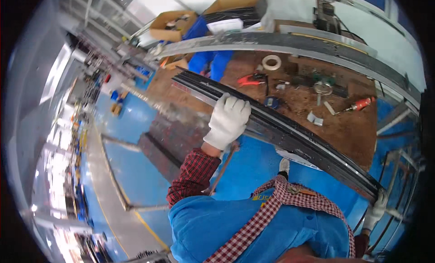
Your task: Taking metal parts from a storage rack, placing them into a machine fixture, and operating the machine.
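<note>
A long black metal profile (290, 134) with grooves runs from upper left to lower right along the edge of a brown workbench (353, 131). My left hand (228, 120), in a white glove, grips the profile near its middle. My right hand (377, 211), also white-gloved, holds the profile's lower right end at the picture's edge. Red checked sleeves and a blue apron show below.
On the workbench lie a tape roll (272, 62), red-handled pliers (248, 79), a red-handled tool (361, 104) and small metal parts. A second long grey profile (290, 42) lies beyond. Cardboard boxes (172, 25) stand at the back. The floor (131, 172) is blue with a metal frame.
</note>
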`<control>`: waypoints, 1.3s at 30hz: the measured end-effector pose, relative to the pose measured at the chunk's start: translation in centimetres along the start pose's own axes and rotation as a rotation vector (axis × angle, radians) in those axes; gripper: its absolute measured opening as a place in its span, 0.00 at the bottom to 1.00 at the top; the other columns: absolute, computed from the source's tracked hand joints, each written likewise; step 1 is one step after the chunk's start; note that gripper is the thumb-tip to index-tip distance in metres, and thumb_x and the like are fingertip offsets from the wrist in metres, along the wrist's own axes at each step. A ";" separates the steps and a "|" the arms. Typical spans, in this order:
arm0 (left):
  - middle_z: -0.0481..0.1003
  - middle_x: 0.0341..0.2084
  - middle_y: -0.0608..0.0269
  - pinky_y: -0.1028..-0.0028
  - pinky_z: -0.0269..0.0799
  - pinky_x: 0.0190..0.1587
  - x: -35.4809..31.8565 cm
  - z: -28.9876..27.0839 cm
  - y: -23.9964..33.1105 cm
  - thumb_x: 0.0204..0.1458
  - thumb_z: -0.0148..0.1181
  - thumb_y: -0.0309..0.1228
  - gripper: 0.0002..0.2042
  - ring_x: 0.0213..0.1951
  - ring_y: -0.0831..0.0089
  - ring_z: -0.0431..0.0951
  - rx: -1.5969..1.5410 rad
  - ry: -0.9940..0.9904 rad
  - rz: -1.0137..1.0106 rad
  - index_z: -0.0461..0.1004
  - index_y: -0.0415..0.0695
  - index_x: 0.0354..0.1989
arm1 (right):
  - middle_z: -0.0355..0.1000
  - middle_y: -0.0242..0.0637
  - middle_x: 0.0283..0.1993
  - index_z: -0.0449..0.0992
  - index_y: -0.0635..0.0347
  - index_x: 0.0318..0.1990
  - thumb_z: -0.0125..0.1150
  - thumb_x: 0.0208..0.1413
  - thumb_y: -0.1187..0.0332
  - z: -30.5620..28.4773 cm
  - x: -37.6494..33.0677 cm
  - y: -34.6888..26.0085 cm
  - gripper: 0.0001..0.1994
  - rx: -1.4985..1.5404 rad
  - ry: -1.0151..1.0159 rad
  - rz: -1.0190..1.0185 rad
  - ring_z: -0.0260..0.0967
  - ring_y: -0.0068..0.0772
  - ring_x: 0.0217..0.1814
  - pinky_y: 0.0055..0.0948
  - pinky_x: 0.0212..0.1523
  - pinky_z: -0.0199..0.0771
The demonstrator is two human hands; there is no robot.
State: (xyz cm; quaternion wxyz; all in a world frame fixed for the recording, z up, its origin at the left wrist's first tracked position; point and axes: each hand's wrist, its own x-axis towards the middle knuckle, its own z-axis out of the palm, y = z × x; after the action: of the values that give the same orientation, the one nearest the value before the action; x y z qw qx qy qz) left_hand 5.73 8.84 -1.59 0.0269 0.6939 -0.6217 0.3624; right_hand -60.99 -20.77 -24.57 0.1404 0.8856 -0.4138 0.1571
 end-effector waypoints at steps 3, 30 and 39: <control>0.74 0.36 0.59 0.60 0.70 0.53 4.6 4.7 -1.8 0.43 0.60 0.31 0.11 0.43 0.61 0.72 -0.092 -0.009 0.042 0.76 0.45 0.36 | 0.69 0.40 0.63 0.68 0.56 0.64 0.66 0.50 0.77 -1.6 0.9 -1.1 0.31 -0.016 -0.047 0.122 0.71 0.46 0.56 0.39 0.56 0.76; 0.79 0.49 0.51 0.58 0.74 0.53 24.4 30.9 -15.5 0.43 0.59 0.28 0.24 0.51 0.49 0.77 -0.336 -0.232 -0.097 0.76 0.45 0.54 | 0.69 0.40 0.57 0.70 0.56 0.62 0.66 0.44 0.73 -6.4 44.3 -1.8 0.32 0.040 0.073 -0.070 0.68 0.49 0.57 0.41 0.58 0.71; 0.78 0.42 0.49 0.58 0.73 0.52 27.5 30.6 -15.8 0.44 0.69 0.36 0.25 0.47 0.49 0.77 -0.269 -0.525 -0.403 0.75 0.43 0.53 | 0.70 0.37 0.54 0.72 0.55 0.57 0.68 0.44 0.69 2.4 56.1 1.4 0.28 -0.029 -0.051 -0.082 0.68 0.45 0.55 0.39 0.57 0.70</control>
State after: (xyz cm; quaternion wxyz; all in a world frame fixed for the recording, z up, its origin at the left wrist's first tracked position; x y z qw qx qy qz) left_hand 33.03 -25.76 -2.84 0.0284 0.8623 -0.5002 0.0742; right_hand -27.59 -61.15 -4.49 0.1490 0.9034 -0.3829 0.1225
